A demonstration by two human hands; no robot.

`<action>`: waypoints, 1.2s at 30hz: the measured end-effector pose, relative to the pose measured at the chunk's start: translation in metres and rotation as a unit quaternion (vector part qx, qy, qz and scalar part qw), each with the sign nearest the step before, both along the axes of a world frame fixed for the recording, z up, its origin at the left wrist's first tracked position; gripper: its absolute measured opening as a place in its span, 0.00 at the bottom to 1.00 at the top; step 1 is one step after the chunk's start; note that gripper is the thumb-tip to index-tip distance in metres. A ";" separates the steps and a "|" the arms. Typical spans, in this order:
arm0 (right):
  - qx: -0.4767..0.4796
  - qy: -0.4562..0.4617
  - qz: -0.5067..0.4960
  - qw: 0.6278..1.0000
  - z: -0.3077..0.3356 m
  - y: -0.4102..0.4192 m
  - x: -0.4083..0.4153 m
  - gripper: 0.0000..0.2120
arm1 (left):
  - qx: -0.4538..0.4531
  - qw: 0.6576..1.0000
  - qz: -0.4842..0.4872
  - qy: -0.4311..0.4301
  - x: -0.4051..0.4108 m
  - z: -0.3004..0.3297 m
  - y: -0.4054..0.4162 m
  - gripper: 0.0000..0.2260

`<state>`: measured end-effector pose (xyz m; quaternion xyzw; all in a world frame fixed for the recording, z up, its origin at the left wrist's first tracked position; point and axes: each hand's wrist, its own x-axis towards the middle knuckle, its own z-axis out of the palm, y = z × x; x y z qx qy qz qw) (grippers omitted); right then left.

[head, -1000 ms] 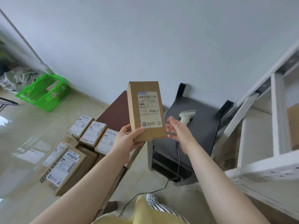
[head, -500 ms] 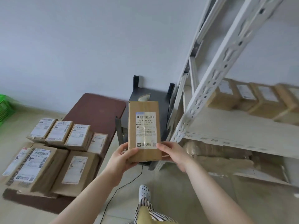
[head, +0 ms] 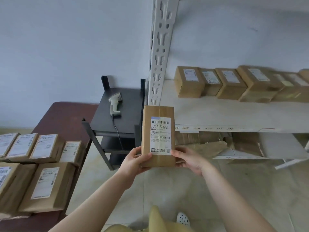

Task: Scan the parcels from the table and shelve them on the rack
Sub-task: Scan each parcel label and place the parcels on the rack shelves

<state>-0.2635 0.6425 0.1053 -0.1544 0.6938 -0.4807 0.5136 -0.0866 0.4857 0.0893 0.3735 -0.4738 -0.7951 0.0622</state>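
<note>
Now the right hand (head: 189, 159) has joined the left hand (head: 133, 162), both sets of fingers clamped on the parcel (head: 158, 135). Beyond them the rack (head: 234, 113) has swung into view, so shelving looks next.

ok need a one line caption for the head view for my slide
Both hands, left and right, hold a labelled parcel upright before the rack, scanner resting on the black stand.

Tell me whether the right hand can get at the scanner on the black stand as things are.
Probably not right away. The right hand grips the parcel together with the left hand, and the scanner lies up and to the left, beyond that parcel. Nothing covers the scanner, so once it lets go the way looks free.
</note>
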 end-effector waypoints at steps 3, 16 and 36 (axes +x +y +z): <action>0.009 -0.013 -0.021 1.000 -0.007 0.034 -0.034 0.21 | 0.014 1.000 -0.003 -0.007 -0.040 -0.007 0.032 0.30; 0.037 0.004 -0.086 0.996 -0.003 0.074 -0.177 0.21 | 0.049 0.991 0.117 -0.052 -0.203 -0.012 0.112 0.28; 0.007 -0.039 -0.154 0.987 -0.024 -0.143 -0.270 0.09 | -0.073 0.946 0.253 -0.190 -0.342 -0.011 -0.059 0.13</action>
